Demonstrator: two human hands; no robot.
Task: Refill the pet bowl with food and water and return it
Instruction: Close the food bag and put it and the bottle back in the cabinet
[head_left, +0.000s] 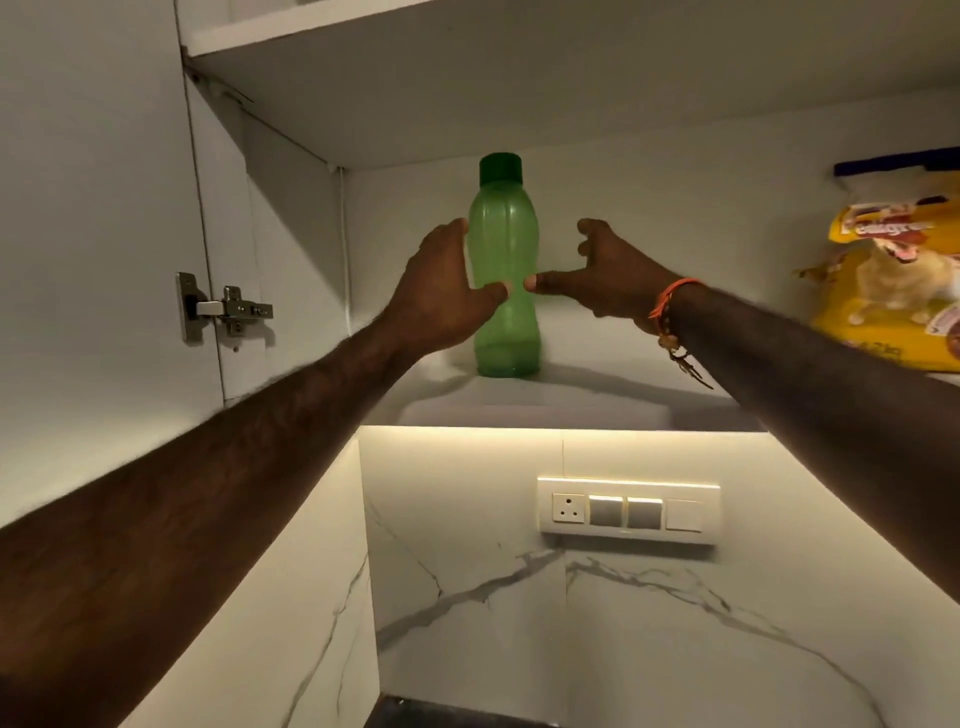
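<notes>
A green translucent water bottle with a dark green cap stands upright on the lower shelf of an open wall cabinet. My left hand reaches up to its left side, fingers against the bottle's edge and thumb lying across its front. My right hand is spread to the right of the bottle, its thumb tip at the bottle's right edge and its fingers loosely curled, apart from the bottle. A yellow bag of dog food stands on the same shelf at the far right. No pet bowl is in view.
The cabinet door stands open on the left, with a metal hinge. Another shelf runs close above the bottle cap. Below the lit cabinet underside is a marble wall with a switch and socket panel.
</notes>
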